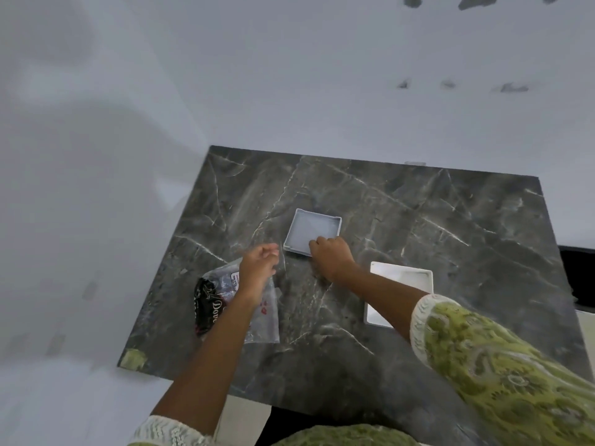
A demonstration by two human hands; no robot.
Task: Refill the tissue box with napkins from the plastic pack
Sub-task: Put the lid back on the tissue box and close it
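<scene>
The open square tissue box, pale grey and shallow, sits at the middle of the dark marble table; its inside looks bare. My right hand grips the box's near rim with curled fingers. The plastic pack, clear with a black label and red print, lies flat at the table's near left. My left hand hovers over the pack's far end with fingertips pinched together and blurred; I cannot make out whether anything is between them. My left forearm covers part of the pack.
A second white square tray, perhaps the box's other half, lies at the right, partly under my right forearm. The table's left edge runs close to the pack. A pale floor surrounds the table.
</scene>
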